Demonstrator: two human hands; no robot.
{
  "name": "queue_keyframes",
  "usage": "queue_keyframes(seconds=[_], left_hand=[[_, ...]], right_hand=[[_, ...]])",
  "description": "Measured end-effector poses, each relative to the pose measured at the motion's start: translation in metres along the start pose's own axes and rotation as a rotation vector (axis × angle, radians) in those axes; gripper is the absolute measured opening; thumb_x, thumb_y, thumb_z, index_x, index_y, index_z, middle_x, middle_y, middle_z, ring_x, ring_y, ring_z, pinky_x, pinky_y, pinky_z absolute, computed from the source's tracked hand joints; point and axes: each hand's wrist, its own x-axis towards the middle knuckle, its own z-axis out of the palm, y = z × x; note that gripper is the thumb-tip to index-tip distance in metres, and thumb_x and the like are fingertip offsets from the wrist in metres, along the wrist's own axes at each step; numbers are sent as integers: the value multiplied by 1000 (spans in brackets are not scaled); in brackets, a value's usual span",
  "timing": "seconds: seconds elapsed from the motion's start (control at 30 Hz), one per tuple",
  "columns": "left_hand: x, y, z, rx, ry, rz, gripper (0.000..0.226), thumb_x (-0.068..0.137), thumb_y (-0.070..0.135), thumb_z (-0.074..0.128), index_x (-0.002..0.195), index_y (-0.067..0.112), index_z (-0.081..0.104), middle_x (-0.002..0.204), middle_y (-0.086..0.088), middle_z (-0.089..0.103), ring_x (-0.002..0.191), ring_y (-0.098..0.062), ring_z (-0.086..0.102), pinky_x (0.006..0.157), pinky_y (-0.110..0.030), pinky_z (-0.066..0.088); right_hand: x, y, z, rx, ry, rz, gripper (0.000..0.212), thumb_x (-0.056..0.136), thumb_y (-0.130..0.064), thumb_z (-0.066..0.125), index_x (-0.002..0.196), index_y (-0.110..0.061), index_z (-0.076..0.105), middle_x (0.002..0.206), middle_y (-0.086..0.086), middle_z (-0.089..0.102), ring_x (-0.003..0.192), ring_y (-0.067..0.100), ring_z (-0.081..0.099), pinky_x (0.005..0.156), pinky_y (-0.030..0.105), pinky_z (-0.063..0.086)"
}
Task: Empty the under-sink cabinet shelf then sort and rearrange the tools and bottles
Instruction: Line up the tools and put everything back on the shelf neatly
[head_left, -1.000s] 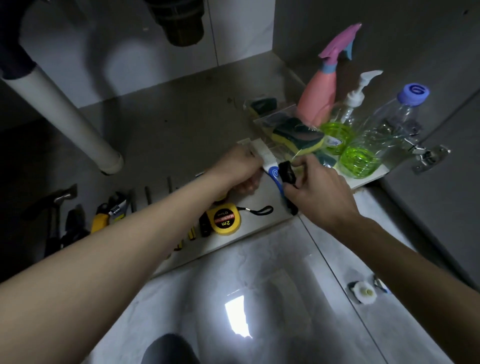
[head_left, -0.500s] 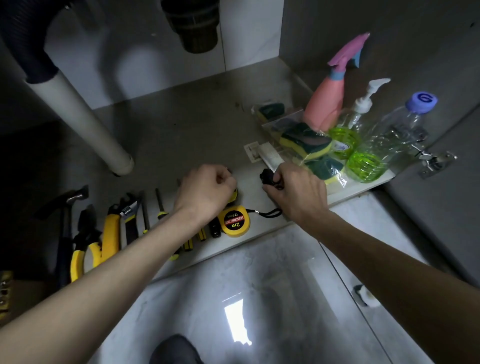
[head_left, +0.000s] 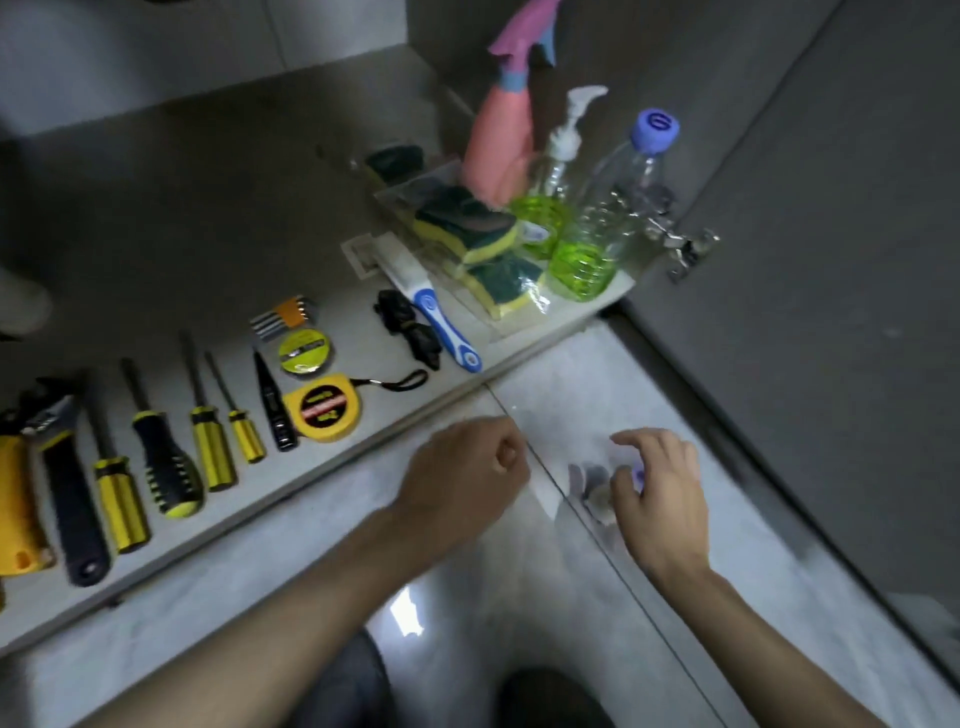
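Yellow-handled tools are lying in a row along the shelf (head_left: 171, 218) front edge: wrench (head_left: 67, 483) far left, then four screwdrivers (head_left: 161, 467) side by side, handles pointing toward the floor (head_left: 311, 561), then a black tester pen (head_left: 272, 402). Tape measure (head_left: 323, 406) is sitting just right of the pen, its black strap trailing right. Tape roll (head_left: 304, 351) is lying just behind the measure, hex keys (head_left: 283, 316) behind that. Black strap bundle (head_left: 410, 327) and blue-white brush (head_left: 439, 317) are lying side by side right of those, brush handle reaching the shelf edge. Sponges (head_left: 467, 228) in clear wrap are stacking up at the right end, touching the bottles. Pink sprayer (head_left: 501, 150), pump bottle (head_left: 550, 192) and blue-capped bottle (head_left: 613, 208) are standing upright together in the right corner, the last two holding green liquid. Door hinge (head_left: 685, 247) is showing just right of the bottles.

Both hands are hovering over the floor, clear of the shelf. Left hand (head_left: 467, 478) is clenching into a fist, holding nothing visible. Right hand (head_left: 657, 488) is hanging with fingers loosely curled and spread over a small blurred object (head_left: 597, 488) on the floor; can't tell whether it's touching it.
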Motion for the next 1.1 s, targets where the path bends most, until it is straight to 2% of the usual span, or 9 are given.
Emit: queue_keyframes(seconds=[0.1,0.2,0.3,0.43,0.5,0.6,0.7,0.9,1.1], left_hand=[[1,9,52,42,-144,106,34,89,33,62,123,31,58,124,9,58,116,-16,57,93,-32,47],[5,16,92,101,-224,209,56,90,29,64,143,28,44,142,4,44,131,-20,45,101,-39,46],[13,24,117,136,-216,238,59,89,29,65,143,31,41,139,5,42,125,-20,48,94,-39,51],[14,30,138,240,-244,246,55,91,29,65,140,31,42,138,2,43,123,-21,47,91,-38,51],[10,29,147,241,-191,202,50,91,31,66,137,30,45,130,0,48,118,-21,50,87,-33,50],[6,28,153,189,-92,165,38,91,34,68,125,29,51,121,2,54,109,-17,54,79,-23,44],[2,20,150,171,-90,159,32,89,34,69,117,28,54,111,5,57,100,-15,57,73,-20,37],[-8,2,87,-3,-119,67,22,81,37,67,102,32,62,98,13,63,88,-7,60,82,-26,50],[-19,4,-31,-132,191,208,29,78,36,74,104,32,65,90,19,63,78,3,60,68,-14,48]], right_hand=[[-12,31,-4,-65,-77,77,62,77,-2,70,135,-18,56,139,2,49,129,24,41,106,27,33],[-11,44,0,-119,-243,110,72,80,-9,75,146,-18,48,151,6,43,136,28,37,113,38,37],[-11,55,3,-137,-299,53,60,86,-20,73,142,-22,51,140,2,51,123,23,47,97,31,45],[-17,65,3,-132,-222,85,31,88,-30,72,115,-32,58,116,-7,54,101,16,53,73,24,45],[-23,68,5,-78,-217,148,30,86,-27,73,109,-36,55,113,-12,52,100,12,52,73,24,48],[-33,69,8,-21,-184,173,34,84,-23,75,106,-39,55,107,-21,44,99,6,50,74,17,41],[-36,67,9,38,-156,200,33,84,-24,75,105,-41,56,106,-25,44,98,4,52,77,20,46],[-24,40,4,171,-82,158,32,87,-36,75,115,-37,60,109,-18,57,91,0,57,77,19,50],[1,-24,-3,396,-32,37,30,88,-34,71,118,-31,65,107,-13,62,91,-1,59,69,22,52]])
